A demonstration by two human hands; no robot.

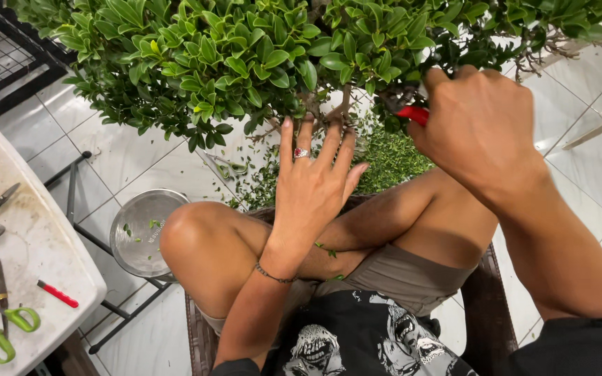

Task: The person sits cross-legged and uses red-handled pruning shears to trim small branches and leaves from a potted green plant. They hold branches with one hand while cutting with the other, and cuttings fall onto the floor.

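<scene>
A leafy green bonsai tree [245, 56] fills the top of the head view. My left hand [311, 184] reaches up under its foliage with fingers spread, fingertips touching the lower twigs; it wears a ring with a red stone and a thin wrist bracelet. My right hand [479, 125] is closed around a red-handled cutting tool [412, 113], whose blades are hidden among the branches at the right. I sit cross-legged on a dark woven seat [485, 306], knees below the tree.
Cut leaves [391, 160] litter the white tiled floor. A metal bowl [144, 233] sits on a black frame at the left. A white table [36, 251] holds green-handled scissors [8, 327], a red-handled tool [57, 294] and other tools. Metal scissors [223, 167] lie on the floor.
</scene>
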